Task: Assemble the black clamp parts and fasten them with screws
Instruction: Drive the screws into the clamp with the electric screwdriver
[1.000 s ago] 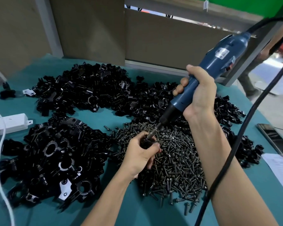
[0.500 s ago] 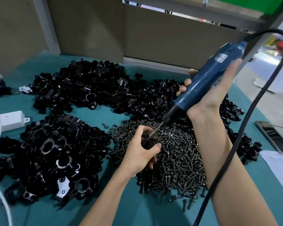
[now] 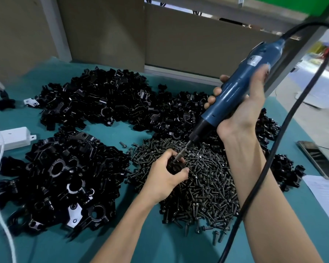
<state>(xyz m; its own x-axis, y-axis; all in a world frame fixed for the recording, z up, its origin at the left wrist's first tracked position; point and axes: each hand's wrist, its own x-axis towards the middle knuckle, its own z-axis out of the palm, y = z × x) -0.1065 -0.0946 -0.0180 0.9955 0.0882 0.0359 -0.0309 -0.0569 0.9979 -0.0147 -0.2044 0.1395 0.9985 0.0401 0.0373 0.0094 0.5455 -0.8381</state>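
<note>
My left hand (image 3: 164,176) is closed around a black clamp (image 3: 176,166) and holds it just above the pile of dark screws (image 3: 203,186). My right hand (image 3: 243,109) grips a blue electric screwdriver (image 3: 235,92) that slants down to the left, with the thumb lifted off its body. The screwdriver's bit (image 3: 181,153) rests in the top of the clamp. Most of the clamp is hidden inside my fingers.
Heaps of black clamp parts lie at the back (image 3: 110,105), at the left (image 3: 63,179) and at the right (image 3: 285,168) on the teal table (image 3: 160,243). A white power strip (image 3: 10,138), a phone (image 3: 317,158), paper (image 3: 325,194) and the screwdriver's black cable (image 3: 273,149) are also here.
The screwdriver's rear has swung a little, and my right thumb has opened off its body. My left hand keeps the clamp in the same place over the screws.
</note>
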